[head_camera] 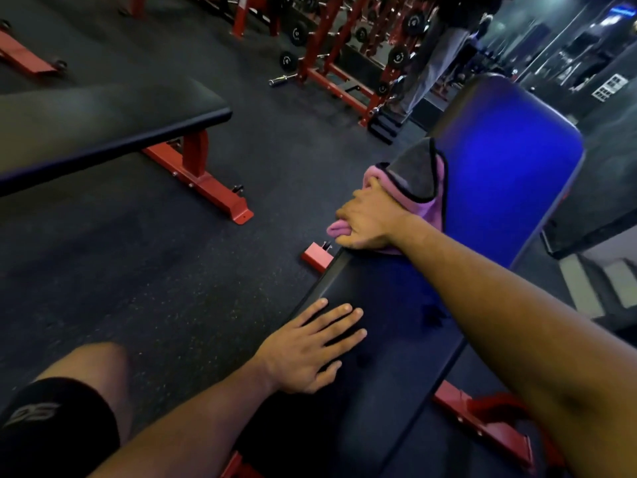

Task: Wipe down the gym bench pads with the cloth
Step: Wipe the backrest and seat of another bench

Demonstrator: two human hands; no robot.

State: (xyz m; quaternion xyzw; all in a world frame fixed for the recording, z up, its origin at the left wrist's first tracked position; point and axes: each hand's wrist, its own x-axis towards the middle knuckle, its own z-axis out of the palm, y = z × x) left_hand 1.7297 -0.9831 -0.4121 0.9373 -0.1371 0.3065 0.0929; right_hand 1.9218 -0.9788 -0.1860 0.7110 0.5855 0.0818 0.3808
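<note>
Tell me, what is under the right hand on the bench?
Under the right hand lies the pink and grey cloth, bunched on the bench pad. The fingers curl into it. The pad surface beneath the cloth is covered and cannot be seen.

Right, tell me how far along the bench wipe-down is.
Done: nothing can be confirmed; the pads show no visible wipe marks. In hand: the right hand holds the pink and grey cloth in its grip at the left edge of the bench pad, while the left hand rests flat on the near pad. Left: likely the near pad under that hand, and the second bench alongside.
</note>
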